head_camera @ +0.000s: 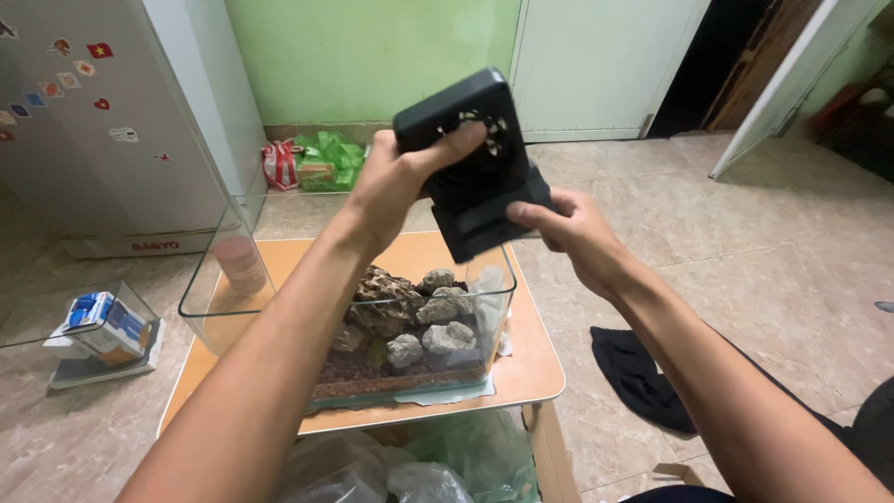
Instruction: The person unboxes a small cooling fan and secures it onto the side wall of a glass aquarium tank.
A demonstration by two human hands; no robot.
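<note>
Both hands up over a clear rectangular glass tank point(216, 279), holding a black boxy plastic device with a round vented grille point(470, 154). Left hand point(396, 182) wraps the device's left side, thumb across the front near the grille; its other fingers are hidden behind the casing. Right hand point(573, 233) pinches the lower block of the device from 4 o'clock, thumb on the front face; fingers underneath are out of sight. Can't tell if the device is one piece or two joined parts: the lower block sits skewed, and the seam is covered by the hands. Back of the device is not visible.

Device hangs above the tank's far right corner, clear of the glass. Tank sits on a small light wooden table point(535, 368); the left forearm covers much of the tank's middle. Inside, a pile of grey and brown jagged rocks point(419, 312) on dark reddish gravel point(400, 377). A pale pinkish cylinder point(240, 263) shows through the glass at 9 o'clock; it's blurred, inside or behind I can't tell.

At 8 o'clock, a second small glass box holding a blue-and-white carton point(98, 326), cut by the frame edge. At 11 o'clock by the wall, green plastic bags point(326, 160). At 4 o'clock on the tiled floor, a black cloth point(638, 377), partly under the right arm. At 6 o'clock below the table, crumpled translucent bags point(419, 470), cut off by the frame.
</note>
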